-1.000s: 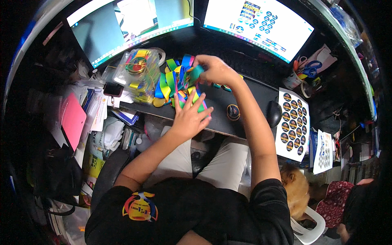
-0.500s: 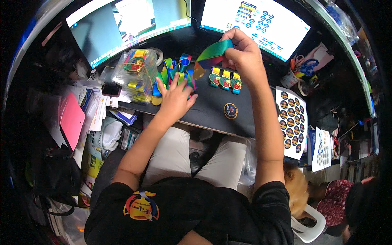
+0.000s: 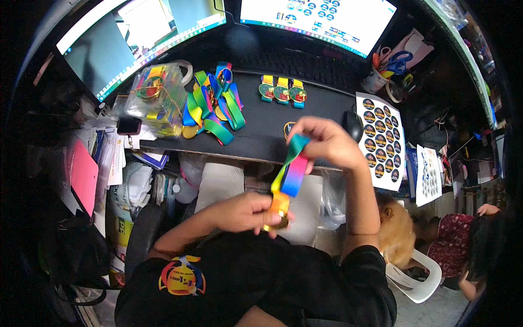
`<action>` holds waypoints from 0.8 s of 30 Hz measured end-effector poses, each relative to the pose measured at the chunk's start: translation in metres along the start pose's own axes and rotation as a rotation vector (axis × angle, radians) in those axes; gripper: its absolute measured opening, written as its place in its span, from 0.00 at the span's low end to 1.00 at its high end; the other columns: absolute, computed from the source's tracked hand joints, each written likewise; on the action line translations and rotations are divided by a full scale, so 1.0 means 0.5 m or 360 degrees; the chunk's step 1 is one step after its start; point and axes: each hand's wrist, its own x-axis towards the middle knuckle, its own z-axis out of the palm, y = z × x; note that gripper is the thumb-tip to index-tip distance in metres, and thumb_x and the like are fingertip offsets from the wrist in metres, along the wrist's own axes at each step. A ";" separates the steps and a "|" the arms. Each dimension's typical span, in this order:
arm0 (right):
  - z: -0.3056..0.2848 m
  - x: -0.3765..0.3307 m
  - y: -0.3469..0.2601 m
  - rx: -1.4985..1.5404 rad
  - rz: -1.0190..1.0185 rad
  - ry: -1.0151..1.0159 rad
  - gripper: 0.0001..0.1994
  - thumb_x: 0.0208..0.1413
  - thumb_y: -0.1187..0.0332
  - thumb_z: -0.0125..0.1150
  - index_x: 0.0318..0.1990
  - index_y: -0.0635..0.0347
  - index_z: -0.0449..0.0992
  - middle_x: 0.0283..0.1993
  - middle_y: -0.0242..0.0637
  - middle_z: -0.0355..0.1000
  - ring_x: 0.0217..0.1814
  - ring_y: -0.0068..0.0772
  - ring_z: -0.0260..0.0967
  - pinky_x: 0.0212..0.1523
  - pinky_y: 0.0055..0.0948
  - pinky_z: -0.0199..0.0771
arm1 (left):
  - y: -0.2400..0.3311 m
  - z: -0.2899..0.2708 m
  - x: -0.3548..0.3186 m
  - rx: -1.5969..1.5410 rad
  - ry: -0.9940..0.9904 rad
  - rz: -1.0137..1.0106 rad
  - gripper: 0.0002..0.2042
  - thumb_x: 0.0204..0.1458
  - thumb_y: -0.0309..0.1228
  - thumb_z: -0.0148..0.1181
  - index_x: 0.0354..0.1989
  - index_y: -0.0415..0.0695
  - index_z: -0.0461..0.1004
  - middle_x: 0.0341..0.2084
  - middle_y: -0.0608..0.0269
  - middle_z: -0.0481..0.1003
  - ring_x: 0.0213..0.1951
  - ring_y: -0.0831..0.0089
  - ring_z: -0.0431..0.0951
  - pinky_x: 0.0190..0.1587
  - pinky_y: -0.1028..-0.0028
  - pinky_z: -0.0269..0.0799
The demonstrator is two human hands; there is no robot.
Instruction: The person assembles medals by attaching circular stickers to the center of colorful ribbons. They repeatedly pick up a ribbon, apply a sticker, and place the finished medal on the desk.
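Came down within the last half second to the frame's centre, pinching a ribbon (image 3: 294,179) in the right hand (image 3: 329,147); lifted off the pile of ribbons (image 3: 202,102), upper left, now gripping the blurred medal (image 3: 279,222) in the curled left hand (image 3: 248,212).

The medal (image 3: 280,222), round and gold, was somewhat blurred and partly covered by the fingers of the left hand (image 3: 256,213), at the lower end of its ribbon (image 3: 295,177). That ribbon was glossy and many-coloured, teal-green at its upper end, yellow-green along one strand, pink running into blue on another, and orange-yellow next to the disc. It slanted down and leftward, its top pinched in the right hand (image 3: 327,143), the strands bunched close together.
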 end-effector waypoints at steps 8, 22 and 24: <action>-0.082 0.040 0.116 -0.0768 0.0007 0.0466 0.21 0.45 0.66 0.68 0.47 0.67 0.73 0.34 0.36 0.73 0.35 0.26 0.72 0.35 0.26 0.72 | 0.067 0.023 -0.042 -0.0171 0.0054 -0.0057 0.16 0.61 0.34 0.48 0.51 0.37 0.72 0.41 0.56 0.77 0.24 0.79 0.77 0.22 0.85 0.68; -0.082 0.089 0.164 -0.1000 -0.0046 0.0889 0.12 0.44 0.77 0.64 0.40 0.62 0.77 0.30 0.42 0.76 0.32 0.36 0.75 0.37 0.27 0.73 | -0.020 -0.111 0.072 -0.0255 0.0997 0.0141 0.20 0.60 0.37 0.47 0.55 0.35 0.65 0.38 0.52 0.78 0.27 0.73 0.81 0.17 0.83 0.71; -0.077 0.086 0.166 -0.1040 -0.0132 0.0911 0.12 0.45 0.78 0.63 0.40 0.63 0.77 0.31 0.43 0.76 0.33 0.37 0.75 0.38 0.27 0.74 | -0.028 -0.125 0.084 -0.0272 0.1041 0.0142 0.20 0.60 0.36 0.48 0.54 0.35 0.66 0.38 0.52 0.78 0.29 0.72 0.81 0.18 0.82 0.71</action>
